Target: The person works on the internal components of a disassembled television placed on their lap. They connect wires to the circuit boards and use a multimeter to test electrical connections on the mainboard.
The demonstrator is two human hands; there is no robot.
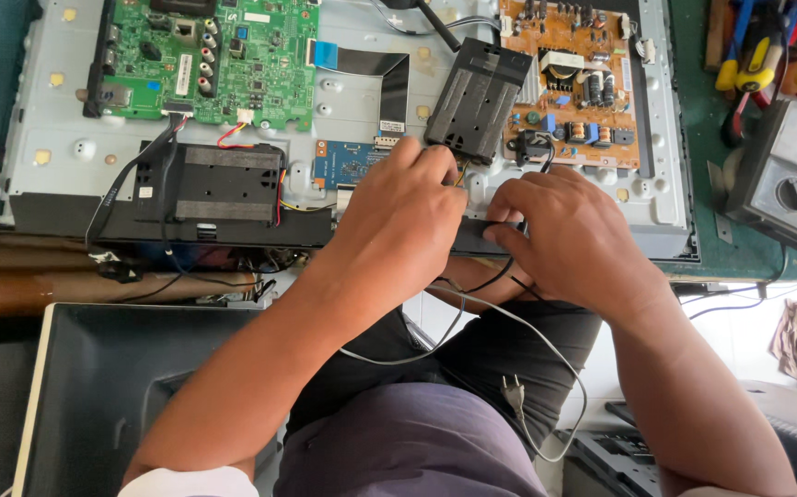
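An opened flat-screen set lies back-up on the bench, its grey metal chassis (58, 120) bare. My left hand (398, 216) is closed at the lower middle of the chassis, fingertips pinching thin yellow and black wires just under a loose black speaker box (477, 97) that rests tilted. My right hand (569, 235) lies beside it, fingers curled onto a thin black cable (543, 162) at the set's black lower edge (467, 241). The two hands almost touch. What lies under the palms is hidden.
A green main board (233, 55) sits upper left, an orange power board (583, 83) upper right, and a second black speaker (224, 182) lower left. Screwdrivers (767, 46) and a grey meter (790, 179) lie at the right. A grey cord with plug (512, 391) hangs over my lap; a black back cover (113, 387) stands below left.
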